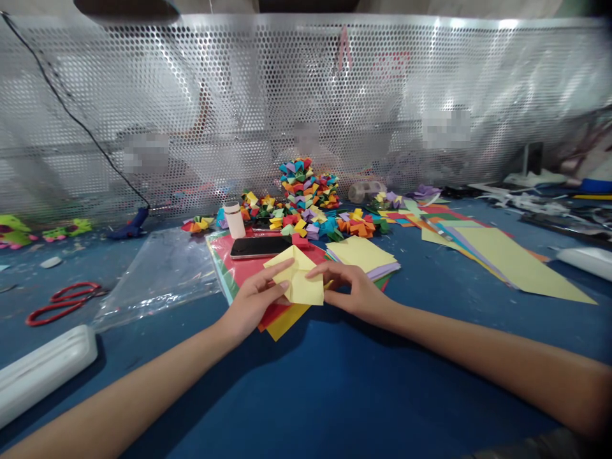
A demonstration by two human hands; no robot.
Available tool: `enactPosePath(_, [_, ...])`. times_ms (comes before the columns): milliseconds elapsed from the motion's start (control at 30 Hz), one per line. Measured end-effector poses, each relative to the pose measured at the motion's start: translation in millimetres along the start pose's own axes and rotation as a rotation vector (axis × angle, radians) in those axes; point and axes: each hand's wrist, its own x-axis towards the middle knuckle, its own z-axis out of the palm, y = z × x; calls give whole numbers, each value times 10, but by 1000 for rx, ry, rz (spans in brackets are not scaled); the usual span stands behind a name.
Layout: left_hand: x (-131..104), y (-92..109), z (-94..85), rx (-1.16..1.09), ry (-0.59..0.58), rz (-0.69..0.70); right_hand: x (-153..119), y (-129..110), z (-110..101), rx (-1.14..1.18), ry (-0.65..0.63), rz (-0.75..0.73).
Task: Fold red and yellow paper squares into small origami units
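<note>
A creased square of pale yellow paper [306, 288] is held up between my two hands, its top corner folded to a point. My left hand [255, 296] pinches its left side between thumb and fingers. At the right edge, my right hand [351, 290] grips the same sheet with curled fingers. Below and behind it lie red and yellow coloured sheets [287, 325]. A dark phone [261, 247] rests flat on the red pile, just beyond the paper. To the right sits a stack of yellow and purple squares [366, 255].
Folded multicoloured paper pieces [301, 191] are heaped at the back beside a white bottle [234, 220]. Red scissors [64, 303], a clear plastic bag [157, 271] and a blue glue gun [131, 224] lie left. Long paper strips [507, 255] spread right. A perforated metal screen [306, 95] stands behind.
</note>
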Motion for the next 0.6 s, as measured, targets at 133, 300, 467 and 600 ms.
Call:
enactPosePath(133, [4, 5, -12, 69, -3, -10, 3, 5, -11, 57, 7, 8])
enactPosePath(300, [0, 14, -17, 118, -6, -11, -8, 3, -12, 98, 74, -26])
enactPosePath(467, [-10, 22, -16, 112, -19, -5, 0, 13, -7, 203, 86, 23])
enactPosePath(600, [-9, 15, -18, 80, -30, -8, 10, 35, -13, 152, 103, 44])
